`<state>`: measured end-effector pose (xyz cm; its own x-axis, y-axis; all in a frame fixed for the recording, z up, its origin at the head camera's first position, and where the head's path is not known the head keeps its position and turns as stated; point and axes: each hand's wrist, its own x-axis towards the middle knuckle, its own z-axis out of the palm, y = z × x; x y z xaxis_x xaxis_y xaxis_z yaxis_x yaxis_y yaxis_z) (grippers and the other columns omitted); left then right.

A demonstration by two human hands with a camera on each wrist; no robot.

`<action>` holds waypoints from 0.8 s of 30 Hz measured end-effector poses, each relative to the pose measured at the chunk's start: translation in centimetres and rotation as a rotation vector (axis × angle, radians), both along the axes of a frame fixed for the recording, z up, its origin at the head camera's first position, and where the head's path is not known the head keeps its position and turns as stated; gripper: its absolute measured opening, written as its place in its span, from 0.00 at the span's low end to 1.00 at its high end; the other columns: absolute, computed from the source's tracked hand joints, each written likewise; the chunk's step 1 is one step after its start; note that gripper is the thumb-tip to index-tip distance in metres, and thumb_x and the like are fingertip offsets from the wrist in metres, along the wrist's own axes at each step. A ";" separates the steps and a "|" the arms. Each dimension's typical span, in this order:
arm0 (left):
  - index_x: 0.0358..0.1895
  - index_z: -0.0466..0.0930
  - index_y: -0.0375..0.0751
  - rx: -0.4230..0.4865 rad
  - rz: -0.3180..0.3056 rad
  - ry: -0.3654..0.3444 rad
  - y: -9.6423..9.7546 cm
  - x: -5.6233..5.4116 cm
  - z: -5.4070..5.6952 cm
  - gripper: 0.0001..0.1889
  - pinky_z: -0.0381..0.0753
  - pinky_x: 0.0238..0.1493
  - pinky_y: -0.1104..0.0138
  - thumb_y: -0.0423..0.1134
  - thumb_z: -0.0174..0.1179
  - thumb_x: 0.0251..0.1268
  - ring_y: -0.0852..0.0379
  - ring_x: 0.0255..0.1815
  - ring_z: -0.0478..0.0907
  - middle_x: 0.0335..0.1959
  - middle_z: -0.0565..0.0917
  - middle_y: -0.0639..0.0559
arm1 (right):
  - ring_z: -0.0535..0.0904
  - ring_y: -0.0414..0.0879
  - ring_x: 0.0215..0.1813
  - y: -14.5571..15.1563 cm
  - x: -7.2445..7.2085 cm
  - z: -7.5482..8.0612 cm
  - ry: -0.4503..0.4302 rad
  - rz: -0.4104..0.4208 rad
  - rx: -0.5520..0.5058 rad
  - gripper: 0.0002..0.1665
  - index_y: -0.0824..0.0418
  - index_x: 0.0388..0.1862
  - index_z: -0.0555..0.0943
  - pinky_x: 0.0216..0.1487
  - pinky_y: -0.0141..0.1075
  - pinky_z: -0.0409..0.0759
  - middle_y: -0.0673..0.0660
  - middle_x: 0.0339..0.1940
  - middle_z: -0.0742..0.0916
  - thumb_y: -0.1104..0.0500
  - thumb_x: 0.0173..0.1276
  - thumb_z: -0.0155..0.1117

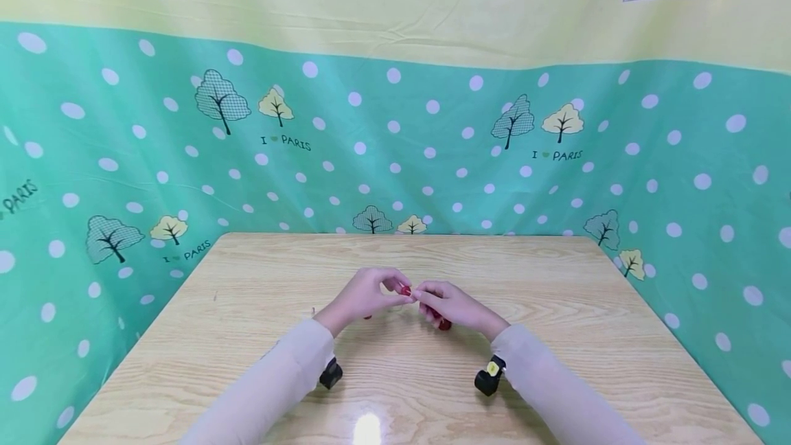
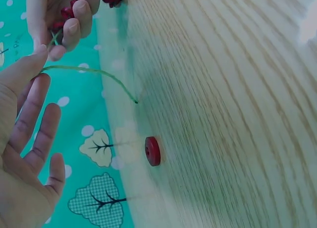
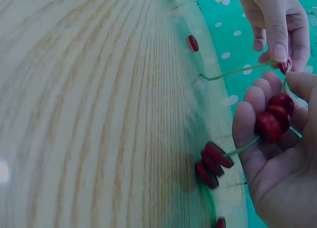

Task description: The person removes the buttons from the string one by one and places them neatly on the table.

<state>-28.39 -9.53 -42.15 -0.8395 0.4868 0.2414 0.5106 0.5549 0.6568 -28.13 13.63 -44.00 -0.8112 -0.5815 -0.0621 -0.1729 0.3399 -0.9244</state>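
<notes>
Tableward, green cord point(image 2: 81, 68) curves from a bead point(image 3: 285, 66) the left hand point(image 1: 364, 295) pinches, the right hand point(image 1: 456, 306) gripping strung beads point(image 3: 271, 126).

Wide view from the head, two close views turned sideways from the wrists.
The head camera looks forward and down over both sleeves point(image 1: 272, 376), taking in the worktop point(image 1: 402, 376) and the patterned cloth point(image 1: 395, 143) behind it. The left wrist camera point(image 1: 331, 373) looks closely past the left hand point(image 2: 25, 183), the right wrist camera point(image 1: 489, 381) past the right hand point(image 3: 285, 176), each showing the worktop's far edge running upright. Both wrist views share the two hands, the green cord point(image 2: 79, 68) and a lone red bead point(image 2: 153, 151), seen from opposite sides.
</notes>
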 end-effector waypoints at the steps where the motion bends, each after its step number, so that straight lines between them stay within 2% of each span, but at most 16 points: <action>1: 0.44 0.86 0.55 0.001 0.001 -0.002 -0.1 0.0 0.0 0.12 0.79 0.36 0.66 0.51 0.73 0.60 0.63 0.38 0.79 0.33 0.84 0.68 | 0.72 0.45 0.24 0.1 0.1 0.0 0.000 0.002 -0.002 0.25 0.69 0.51 0.78 0.25 0.36 0.71 0.58 0.28 0.79 0.47 0.82 0.49; 5: 0.45 0.86 0.55 0.006 0.017 -0.024 -0.3 0.0 0.2 0.12 0.80 0.35 0.65 0.51 0.72 0.60 0.62 0.39 0.79 0.34 0.84 0.68 | 0.72 0.45 0.24 0.2 0.2 0.1 0.009 0.000 0.003 0.23 0.68 0.51 0.79 0.26 0.36 0.73 0.57 0.29 0.79 0.48 0.82 0.50; 8: 0.46 0.86 0.54 0.019 0.025 -0.048 -0.5 0.1 0.3 0.12 0.81 0.28 0.64 0.49 0.72 0.61 0.60 0.39 0.78 0.35 0.84 0.65 | 0.72 0.45 0.24 0.3 0.2 0.1 0.015 -0.005 0.008 0.22 0.68 0.50 0.79 0.25 0.36 0.74 0.55 0.28 0.79 0.49 0.81 0.51; 10: 0.47 0.86 0.51 0.030 0.026 -0.069 -0.7 0.1 0.3 0.13 0.81 0.21 0.63 0.48 0.72 0.62 0.58 0.34 0.79 0.36 0.84 0.64 | 0.72 0.45 0.24 0.3 0.1 0.1 0.019 -0.008 0.009 0.22 0.69 0.49 0.79 0.25 0.37 0.74 0.54 0.27 0.79 0.50 0.82 0.51; 15: 0.48 0.87 0.50 0.021 0.043 -0.042 -1.2 0.0 0.2 0.14 0.81 0.36 0.62 0.47 0.72 0.61 0.60 0.34 0.79 0.35 0.84 0.65 | 0.72 0.45 0.24 0.5 0.0 -0.1 0.022 -0.015 0.010 0.22 0.70 0.47 0.78 0.25 0.37 0.74 0.53 0.26 0.79 0.50 0.81 0.51; 17: 0.47 0.87 0.50 0.011 0.057 -0.018 -1.5 0.1 0.2 0.13 0.78 0.43 0.62 0.47 0.73 0.60 0.62 0.39 0.79 0.34 0.85 0.66 | 0.72 0.46 0.24 0.7 0.0 -0.2 0.025 -0.018 0.009 0.23 0.70 0.47 0.78 0.25 0.37 0.75 0.54 0.27 0.79 0.49 0.81 0.51; 24: 0.46 0.87 0.49 0.022 0.082 -0.002 -2.6 -0.1 0.0 0.13 0.78 0.41 0.62 0.44 0.74 0.59 0.61 0.38 0.79 0.33 0.84 0.65 | 0.72 0.48 0.24 0.8 -0.1 -0.3 0.024 -0.023 0.003 0.20 0.69 0.48 0.78 0.25 0.40 0.75 0.58 0.28 0.80 0.51 0.81 0.52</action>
<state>-28.45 -12.12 -42.19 -0.8768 0.4106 0.2501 0.4628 0.5802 0.6702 -28.26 14.46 -44.33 -0.8258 -0.5623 -0.0439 -0.1872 0.3468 -0.9191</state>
